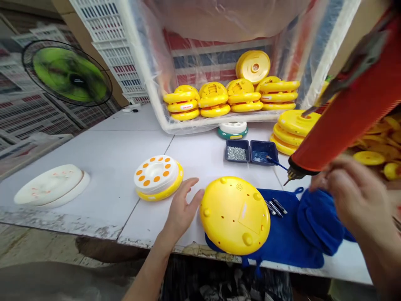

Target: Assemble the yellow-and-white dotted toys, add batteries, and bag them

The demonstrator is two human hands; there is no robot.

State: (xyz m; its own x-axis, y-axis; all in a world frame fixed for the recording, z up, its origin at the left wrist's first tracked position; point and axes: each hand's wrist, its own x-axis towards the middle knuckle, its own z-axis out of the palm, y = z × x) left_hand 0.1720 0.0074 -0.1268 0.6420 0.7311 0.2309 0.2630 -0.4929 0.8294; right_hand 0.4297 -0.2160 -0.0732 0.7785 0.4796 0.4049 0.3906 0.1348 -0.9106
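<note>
Okay, red driver point(341, 125) at right; blue cloth point(290, 244) bearing the yellow disc point(230, 209), probably light, stiff, slick plastic, best held by opposite edges. My right hand point(354, 190) curls near the driver, hold unclear; left hand point(181, 209) spread, empty, thumb beside the disc.

A pale table point(106, 146), crossed by thin dark seams and chipped along its front edge, fills much of the view under bright, even light. At the left a black-caged fan point(75, 79) with green blades stands before a brown panel point(78, 27) and stacks of slotted white crates point(106, 50). Below, a worn, mottled floor point(19, 244) shows beyond the table.
</note>
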